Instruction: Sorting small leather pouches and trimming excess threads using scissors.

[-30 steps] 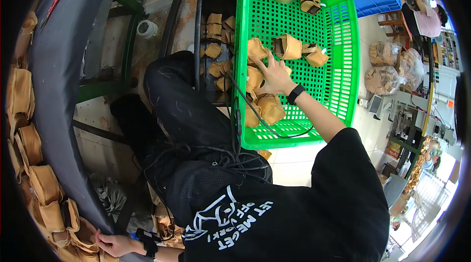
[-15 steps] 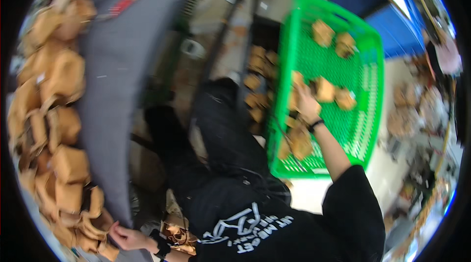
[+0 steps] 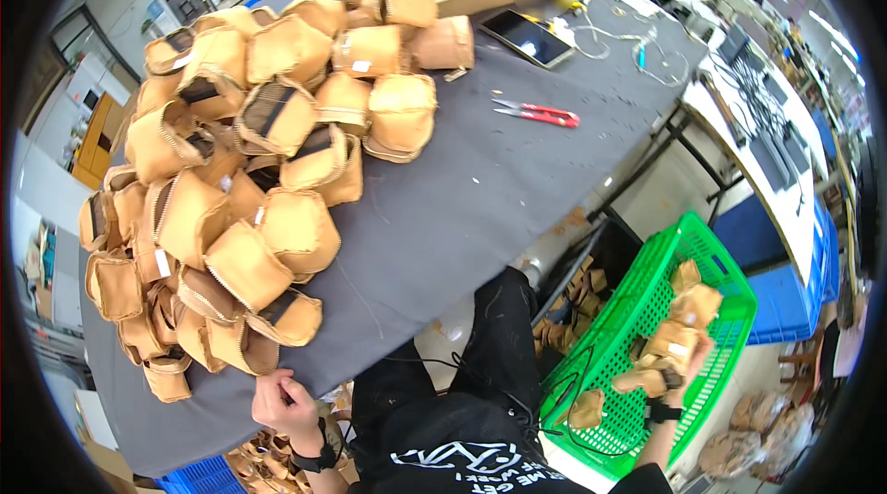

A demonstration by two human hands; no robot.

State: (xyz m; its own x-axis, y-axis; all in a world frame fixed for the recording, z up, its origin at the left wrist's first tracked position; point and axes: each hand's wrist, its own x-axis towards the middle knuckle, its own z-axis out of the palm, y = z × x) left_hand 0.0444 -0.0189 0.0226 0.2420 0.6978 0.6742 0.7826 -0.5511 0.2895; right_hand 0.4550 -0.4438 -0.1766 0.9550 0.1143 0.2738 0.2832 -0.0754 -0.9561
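Inside the green basket, my right hand (image 3: pixel 699 366) is closed around several boxy tan fabric pouches (image 3: pixel 672 342), bunched in a row against its palm and forearm. Another tan pouch (image 3: pixel 587 409) lies lower in the basket, apart from that hand. At the near edge of the grey table, my left hand (image 3: pixel 286 406) has its fingers curled; whether anything is in them is hidden. Just above its knuckles sits a pouch (image 3: pixel 248 346) at the border of a large heap of zippered tan pouches (image 3: pixel 242 258).
Red-handled snips (image 3: pixel 545 114) and a dark tablet (image 3: pixel 527 37) lie on the grey table (image 3: pixel 434 189). The green basket (image 3: pixel 739 323) stands at my right, beside a blue bin (image 3: pixel 795 295). More pouches (image 3: pixel 263 466) fill a container below the table's near edge.
My view has swung left, bringing the table into sight. Pouches scattered in the basket are now gathered in my right hand. My left hand's fingers are more curled.
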